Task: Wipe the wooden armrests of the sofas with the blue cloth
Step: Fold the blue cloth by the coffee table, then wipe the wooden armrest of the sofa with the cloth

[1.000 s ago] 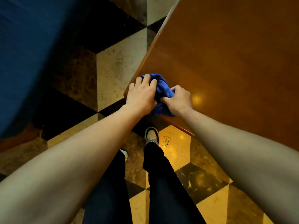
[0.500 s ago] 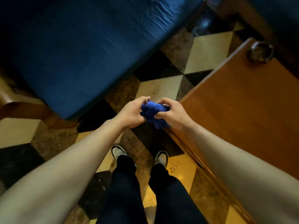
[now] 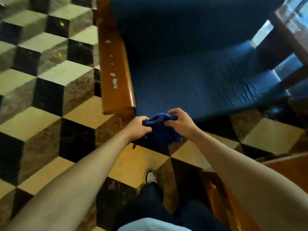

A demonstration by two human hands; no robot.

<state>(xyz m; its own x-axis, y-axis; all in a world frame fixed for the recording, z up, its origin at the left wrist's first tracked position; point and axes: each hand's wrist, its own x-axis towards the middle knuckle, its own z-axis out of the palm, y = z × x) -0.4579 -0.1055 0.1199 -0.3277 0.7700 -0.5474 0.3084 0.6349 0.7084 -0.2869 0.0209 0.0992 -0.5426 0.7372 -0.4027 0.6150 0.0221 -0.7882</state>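
Between my two hands hangs the blue cloth (image 3: 158, 130), bunched at the top where I grip it and drooping loose below my wrists, with a thin strand dangling from its lower left edge. My left hand (image 3: 139, 126) is curled closed around the left side of the bunch, fingers wrapped into the fabric. My right hand (image 3: 179, 121) pinches the upper right part, thumb and fingers closed on a fold, knuckles raised. The hands are close together, apart only by the gathered cloth.

Just beyond my left hand, and a little to its left, the rounded front end of a wooden armrest (image 3: 116, 77) stops short of my knuckles; I am near it but not touching it. It runs away from me as a long orange-brown board, marked with several pale spots along its top. Directly past both hands lies the dark blue seat cushion (image 3: 200, 72) of the sofa, its front edge just behind my fingers, its cover wrinkled toward the right.

Below my hands is the checkered floor (image 3: 50, 114) of tan, dark and mottled tiles. One shoe (image 3: 150, 176) shows under my forearms, above my dark trousers. Beside my right forearm, a brown wooden table (image 3: 283, 165) reaches in from the right edge.
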